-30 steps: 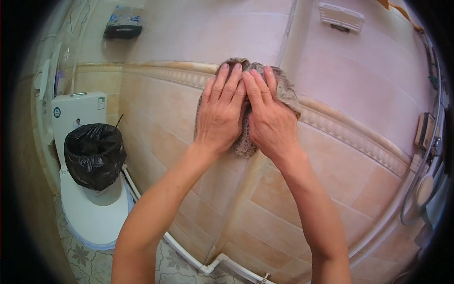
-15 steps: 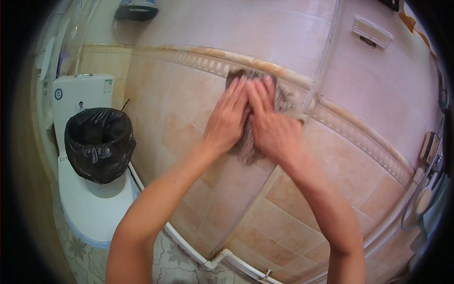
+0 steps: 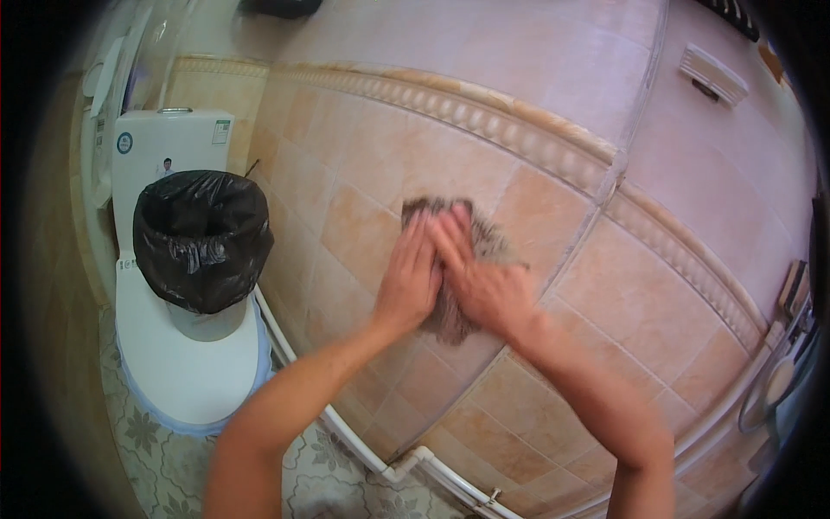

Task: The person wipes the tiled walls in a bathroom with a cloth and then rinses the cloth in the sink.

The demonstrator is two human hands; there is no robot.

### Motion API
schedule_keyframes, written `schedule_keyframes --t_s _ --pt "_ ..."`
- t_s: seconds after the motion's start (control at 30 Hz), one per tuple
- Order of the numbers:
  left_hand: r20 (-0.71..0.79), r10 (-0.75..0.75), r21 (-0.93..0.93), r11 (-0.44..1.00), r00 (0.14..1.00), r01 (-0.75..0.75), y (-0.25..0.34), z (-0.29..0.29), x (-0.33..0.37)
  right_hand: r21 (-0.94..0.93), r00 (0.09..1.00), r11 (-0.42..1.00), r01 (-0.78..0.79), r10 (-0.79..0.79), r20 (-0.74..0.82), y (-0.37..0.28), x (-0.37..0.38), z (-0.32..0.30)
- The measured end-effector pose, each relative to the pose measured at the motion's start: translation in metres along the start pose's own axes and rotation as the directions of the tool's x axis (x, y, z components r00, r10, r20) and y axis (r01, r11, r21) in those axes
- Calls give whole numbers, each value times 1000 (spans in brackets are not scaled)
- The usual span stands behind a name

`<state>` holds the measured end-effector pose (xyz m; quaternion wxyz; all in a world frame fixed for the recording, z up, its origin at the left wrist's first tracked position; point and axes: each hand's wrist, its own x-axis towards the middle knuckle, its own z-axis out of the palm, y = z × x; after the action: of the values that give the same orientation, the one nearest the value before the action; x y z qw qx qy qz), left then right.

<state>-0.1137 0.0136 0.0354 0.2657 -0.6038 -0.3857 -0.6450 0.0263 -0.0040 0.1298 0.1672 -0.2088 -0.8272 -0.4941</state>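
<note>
A brown-grey fuzzy cloth (image 3: 450,318) is spread against the beige tiled wall (image 3: 363,147), below the raised border. My left hand (image 3: 407,281) presses it to the tiles with straight fingers held close together. On its right, my right hand (image 3: 486,292) bears on the same cloth, its fingertips meeting those of the left hand near the cloth's upper edge. Parts of the cloth show above the fingertips, right of the right hand and below between the palms. How far the fingers grip into it is hidden.
At left stands a white toilet (image 3: 186,381) with its lid down. On the lid sits a bin lined with a black bag (image 3: 203,277). White pipes (image 3: 346,437) run along the wall's foot. A white holder (image 3: 713,73) is fixed at upper right, a shower head (image 3: 778,385) lower down.
Both hands have slid down the wall with the cloth, away from the border strip. The view has shifted slightly, so the toilet and bin appear further right and higher.
</note>
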Motion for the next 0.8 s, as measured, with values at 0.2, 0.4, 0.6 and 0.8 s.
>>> schedule_keyframes --t_s 0.2,0.4,0.6,0.8 --pt "-33 122 -18 992 992 -122 -16 -5 78 -221 974 971 -96 46 -220 37 50 -14" --pt "-71 -63 12 998 995 64 -43 3 -43 -182 999 982 42 -45 -11 -49 15 23" --pt "69 -233 -11 972 970 234 -28 -6 -100 -127 961 959 253 -234 144 -73 -7 51" --pt "31 -175 5 985 984 175 -53 -18 -39 -91 992 991 94 -86 91 -52 38 40"
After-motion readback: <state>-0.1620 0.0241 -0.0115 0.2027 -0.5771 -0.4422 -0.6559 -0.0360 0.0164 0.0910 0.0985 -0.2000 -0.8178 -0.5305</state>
